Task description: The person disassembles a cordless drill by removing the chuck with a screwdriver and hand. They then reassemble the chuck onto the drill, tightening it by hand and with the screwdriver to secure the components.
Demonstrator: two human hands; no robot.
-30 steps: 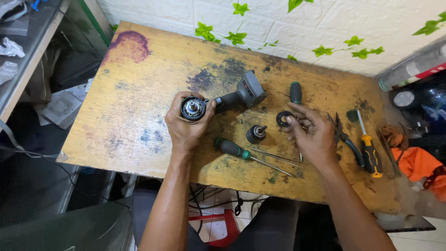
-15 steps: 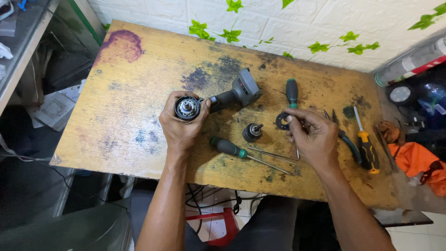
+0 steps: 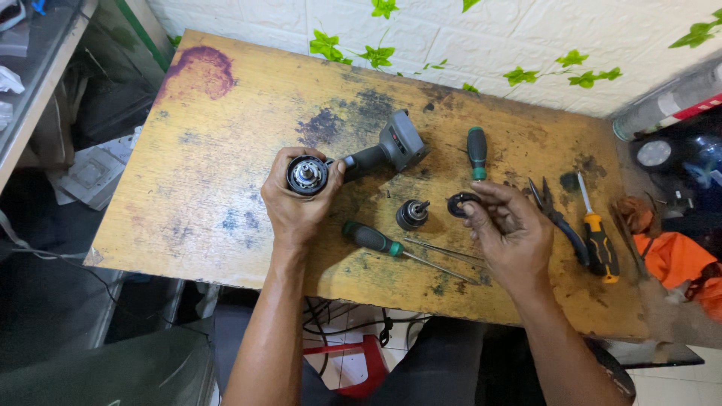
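Hands first: our left hand (image 3: 295, 207) grips the drill body (image 3: 353, 162) at counter (image 3: 188, 218) centre, right hand (image 3: 508, 229) pinching a black ring (image 3: 460, 203) at three o'clock, which could slip and roll off.

Grey drill body (image 3: 376, 154) tilted, open gearbox upward; black ring (image 3: 460, 203) beside.

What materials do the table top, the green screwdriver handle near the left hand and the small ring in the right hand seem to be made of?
Table top: probably wood or plywood, with worn yellow coating and dark stains. Green screwdriver handle: likely plastic or rubber, matte, with a lighter green band. Small ring in the right hand: black, possibly rubber or plastic; too small to tell.
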